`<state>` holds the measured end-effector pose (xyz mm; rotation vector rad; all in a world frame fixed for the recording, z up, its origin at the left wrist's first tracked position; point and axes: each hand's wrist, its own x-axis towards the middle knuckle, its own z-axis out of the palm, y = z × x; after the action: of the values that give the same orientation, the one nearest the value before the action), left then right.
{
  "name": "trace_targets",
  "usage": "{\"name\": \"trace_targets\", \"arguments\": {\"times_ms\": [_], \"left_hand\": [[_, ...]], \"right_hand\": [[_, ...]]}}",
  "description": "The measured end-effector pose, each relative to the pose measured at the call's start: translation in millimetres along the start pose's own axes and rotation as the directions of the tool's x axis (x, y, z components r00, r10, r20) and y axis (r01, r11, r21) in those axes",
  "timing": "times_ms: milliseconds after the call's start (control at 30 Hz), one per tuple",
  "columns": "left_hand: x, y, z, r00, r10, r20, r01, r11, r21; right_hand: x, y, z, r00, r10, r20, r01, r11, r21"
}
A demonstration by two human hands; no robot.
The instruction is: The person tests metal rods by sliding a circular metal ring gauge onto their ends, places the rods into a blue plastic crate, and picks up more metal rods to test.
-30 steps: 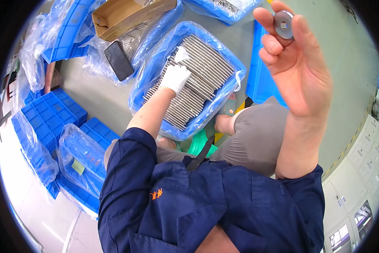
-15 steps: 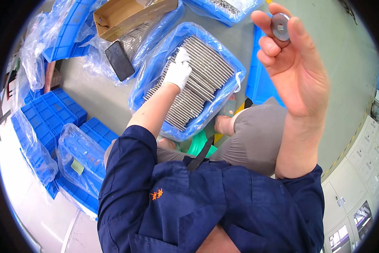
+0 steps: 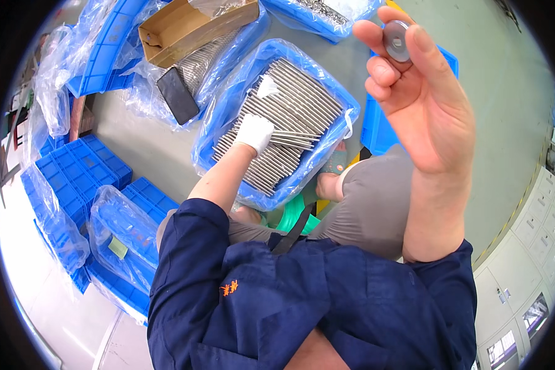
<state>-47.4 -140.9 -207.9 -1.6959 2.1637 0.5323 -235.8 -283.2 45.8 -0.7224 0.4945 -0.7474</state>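
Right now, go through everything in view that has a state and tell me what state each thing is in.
Right hand: raised, pinching a metal disc between fingertips.
Left hand: in a white glove, resting on the metal rods.
Metal rods: lying flat, packed in rows.
Blue bin: open, lined with clear plastic, filled with rods.
Cardboard box: open, tilted.
Blue crates: stacked, some bagged in plastic.

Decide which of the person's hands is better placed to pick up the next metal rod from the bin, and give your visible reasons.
Probably the left hand: gloved, it rests on the metal rods inside the plastic-lined blue bin. The right hand is raised away from the bin, pinching a round metal washer between thumb and fingers.
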Motion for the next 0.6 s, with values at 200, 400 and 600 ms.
{"name": "trace_targets", "arguments": {"times_ms": [200, 400, 600], "left_hand": [[-38.7, 19.2, -22.2, 0.996, -0.060, 0.061, 0.065, 0.993, -0.099], [-117.7, 12.5, -78.3, 0.892, -0.398, 0.216, 0.452, 0.753, -0.478], [-213.0, -0.1, -131.0, 0.753, -0.637, 0.166, 0.252, 0.047, -0.966]], "right_hand": [[0.3, 6.8, 18.0, 0.998, -0.001, 0.059, 0.000, 1.000, 0.026], [5.9, 27.1, 45.3, 0.991, 0.077, 0.108, -0.093, 0.984, 0.149], [15.3, 62.2, 68.3, 0.990, 0.113, 0.089, -0.112, 0.994, -0.018]]}}
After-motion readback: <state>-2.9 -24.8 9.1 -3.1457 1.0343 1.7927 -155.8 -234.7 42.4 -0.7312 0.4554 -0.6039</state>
